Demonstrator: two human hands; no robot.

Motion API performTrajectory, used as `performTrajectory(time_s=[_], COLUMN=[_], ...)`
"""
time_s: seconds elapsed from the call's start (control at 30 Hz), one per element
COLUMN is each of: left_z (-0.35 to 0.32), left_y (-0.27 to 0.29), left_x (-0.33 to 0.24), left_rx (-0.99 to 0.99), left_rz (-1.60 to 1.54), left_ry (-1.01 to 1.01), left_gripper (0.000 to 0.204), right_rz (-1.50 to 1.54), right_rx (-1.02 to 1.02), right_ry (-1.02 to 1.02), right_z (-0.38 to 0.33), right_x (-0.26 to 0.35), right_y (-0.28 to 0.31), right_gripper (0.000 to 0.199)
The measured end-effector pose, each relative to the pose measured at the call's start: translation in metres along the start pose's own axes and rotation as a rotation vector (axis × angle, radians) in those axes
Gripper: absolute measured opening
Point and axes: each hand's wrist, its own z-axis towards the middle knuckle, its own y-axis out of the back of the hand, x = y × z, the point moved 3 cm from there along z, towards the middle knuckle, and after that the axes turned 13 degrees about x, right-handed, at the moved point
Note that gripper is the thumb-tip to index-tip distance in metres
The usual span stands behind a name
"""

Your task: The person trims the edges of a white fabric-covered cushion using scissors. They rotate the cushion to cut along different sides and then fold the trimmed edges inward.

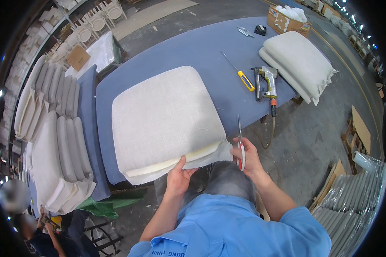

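The seat cushion (167, 115) wears matt woven cloth, rough and frayed at its edge, over smooth foam (158, 165). The scissors (242, 150) pair shiny metal blades with smooth plastic handles. The screwdriver (245, 80) has a glossy plastic grip; the table (158, 55) looks matt.

Bare left hand (178, 179): thumb (182, 162) uppermost, fingers (190, 172) curled beneath. Bare right hand (251, 159): fingers bent inward. Bare left forearm (161, 216) and bare right forearm (280, 195) extend forward.

An off-white, rounded-square fabric cushion (167, 115), cream foam (195, 153) showing, lies against the left fingers (182, 162); red-and-white-handled metal scissors (240, 144) point forward from the right fingers (235, 151).
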Motion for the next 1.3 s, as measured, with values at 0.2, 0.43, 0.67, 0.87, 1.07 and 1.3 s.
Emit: performTrajectory(time_s=[0.2,0.43,0.67,0.87,1.07,1.3], left_z=[-0.033,-0.09,-0.108,-0.112,-0.112,-0.11], left_y=[0.045,0.09,0.085,0.058,0.049,0.05], left_x=[-0.037,-0.108,-0.015,0.018,0.029,0.03], left_rx=[-0.225,-0.443,-0.264,-0.195,-0.104,-0.117], left_rz=[0.107,-0.033,-0.179,-0.362,-0.45,-0.508], left_ry=[-0.158,-0.388,-0.22,-0.037,-0.006,-0.009], left_gripper=[0.043,0.055,0.049,0.032,0.027,0.033], right_rz=[-0.126,-0.17,-0.337,-0.811,-1.221,-1.441], right_rx=[0.116,0.241,0.941,1.299,1.416,1.5], right_ry=[-0.083,0.109,-0.272,-0.813,-1.085,-1.148], right_z=[-0.023,0.01,0.038,0.054,0.077,0.085], right_x=[-0.018,-0.001,0.035,0.049,0.046,0.037], right_y=[-0.037,-0.065,-0.114,-0.141,-0.174,-0.212], right_gripper=[0.044,0.035,0.05,0.064,0.054,0.056])
